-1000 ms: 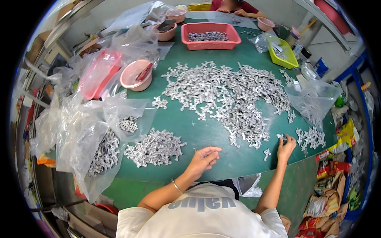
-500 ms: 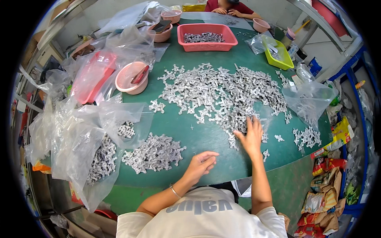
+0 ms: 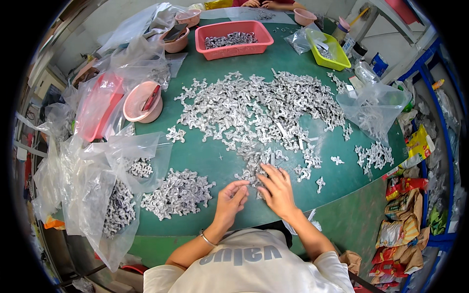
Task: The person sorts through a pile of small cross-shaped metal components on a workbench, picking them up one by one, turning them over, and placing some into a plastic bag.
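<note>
A broad heap of small grey lobed metal castings covers the middle of the green table. My right hand lies over a cluster of castings at the heap's near side, fingers spread and touching them. Beside it, my left hand has curled fingers, thumb and index close together, tips near the same cluster; anything between them is too small to tell. Left of my left hand sits a separate pile of castings. A few loose castings lie to the right of my right hand.
Clear plastic bags with castings crowd the left side. A pink basin holds a red-handled tool. Farther back stand a pink tray of parts and a yellow-green basket. Another person's hands rest at the far end.
My right hand has come nearer and left, drawing a cluster of castings out from the heap. My left hand has shifted slightly left. The whole view has shifted a little.
</note>
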The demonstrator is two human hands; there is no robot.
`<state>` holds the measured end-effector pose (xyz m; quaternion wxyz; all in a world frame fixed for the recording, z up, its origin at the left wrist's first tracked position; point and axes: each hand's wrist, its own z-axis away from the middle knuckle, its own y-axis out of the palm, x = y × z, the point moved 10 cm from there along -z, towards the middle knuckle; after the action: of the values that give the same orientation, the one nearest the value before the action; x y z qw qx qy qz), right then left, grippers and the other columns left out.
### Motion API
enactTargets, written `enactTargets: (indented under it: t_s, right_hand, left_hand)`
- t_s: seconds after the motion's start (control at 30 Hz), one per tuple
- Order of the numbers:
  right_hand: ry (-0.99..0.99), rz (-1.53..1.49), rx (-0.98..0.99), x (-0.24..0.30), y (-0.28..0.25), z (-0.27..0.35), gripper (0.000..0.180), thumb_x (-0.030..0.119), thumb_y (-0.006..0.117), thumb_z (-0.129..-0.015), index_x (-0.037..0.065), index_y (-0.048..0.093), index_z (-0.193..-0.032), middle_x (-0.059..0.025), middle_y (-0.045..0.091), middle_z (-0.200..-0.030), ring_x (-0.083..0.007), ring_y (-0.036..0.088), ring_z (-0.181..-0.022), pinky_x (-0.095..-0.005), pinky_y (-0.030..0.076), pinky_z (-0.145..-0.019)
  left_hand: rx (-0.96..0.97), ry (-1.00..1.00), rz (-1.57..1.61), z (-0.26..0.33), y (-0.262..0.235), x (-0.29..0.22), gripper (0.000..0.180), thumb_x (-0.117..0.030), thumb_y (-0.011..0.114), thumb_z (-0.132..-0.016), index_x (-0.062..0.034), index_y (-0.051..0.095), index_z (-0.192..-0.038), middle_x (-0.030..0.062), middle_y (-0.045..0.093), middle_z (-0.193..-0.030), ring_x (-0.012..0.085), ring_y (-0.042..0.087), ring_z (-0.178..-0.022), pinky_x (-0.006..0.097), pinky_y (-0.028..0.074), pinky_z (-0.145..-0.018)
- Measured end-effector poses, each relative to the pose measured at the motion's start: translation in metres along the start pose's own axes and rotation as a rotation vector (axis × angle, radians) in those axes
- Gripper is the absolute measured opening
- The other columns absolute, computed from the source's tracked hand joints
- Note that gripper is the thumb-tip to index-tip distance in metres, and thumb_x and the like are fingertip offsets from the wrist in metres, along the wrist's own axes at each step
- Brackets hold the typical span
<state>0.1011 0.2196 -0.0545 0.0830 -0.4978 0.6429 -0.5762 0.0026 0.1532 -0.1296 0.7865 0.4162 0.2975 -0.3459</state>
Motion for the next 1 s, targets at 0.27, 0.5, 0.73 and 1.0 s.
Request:
enactTargets:
  t_s: [0.27, 0.5, 0.73, 1.0]
  right_hand:
    - [0.303, 0.161, -0.323, -0.091, -0.060, -0.030, 0.020, 0.011, 0.063, -0.074, 0.001, 0.060, -0.092, -0.0133, 0.055, -0.095, -0.0304, 0.048, -0.089, -0.0379, 0.036, -0.078]
    - [0.323, 0.342, -0.196, -0.115, -0.045, -0.046, 0.015, 0.011, 0.064, -0.073, 0.004, 0.060, -0.085, -0.0102, 0.055, -0.091, -0.0274, 0.048, -0.088, -0.0378, 0.034, -0.075]
    - [0.348, 0.248, -0.294, -0.106, -0.075, -0.027, 0.015, 0.011, 0.064, -0.073, 0.003, 0.060, -0.084, -0.0101, 0.057, -0.089, -0.0277, 0.049, -0.087, -0.0371, 0.035, -0.076]
    - [0.375, 0.272, -0.069, -0.087, -0.031, -0.018, 0.017, 0.017, 0.063, -0.075, 0.001, 0.062, -0.083, -0.0114, 0.056, -0.090, -0.0280, 0.048, -0.092, -0.0389, 0.034, -0.078]
  left_hand:
    - [-0.022, -0.047, -0.134, -0.007, 0.003, 0.008, 0.033, -0.014, 0.055, -0.087, -0.0042, 0.048, -0.118, 0.0029, 0.057, -0.090, 0.0041, 0.040, -0.058, 0.015, 0.028, -0.044]
    - [0.072, -0.018, -0.167, -0.024, 0.025, 0.009, 0.038, -0.010, 0.052, -0.087, -0.0035, 0.045, -0.123, 0.0040, 0.057, -0.105, 0.0042, 0.039, -0.059, 0.017, 0.028, -0.044]
    - [0.198, 0.064, -0.226, -0.029, 0.050, -0.004, 0.036, -0.005, 0.051, -0.086, -0.0042, 0.048, -0.122, 0.0045, 0.057, -0.109, 0.0041, 0.039, -0.055, 0.017, 0.030, -0.044]
    - [0.225, 0.165, -0.431, -0.005, 0.036, -0.007, 0.027, -0.005, 0.051, -0.087, -0.0036, 0.054, -0.114, 0.0034, 0.062, -0.097, 0.0039, 0.041, -0.055, 0.018, 0.036, -0.048]
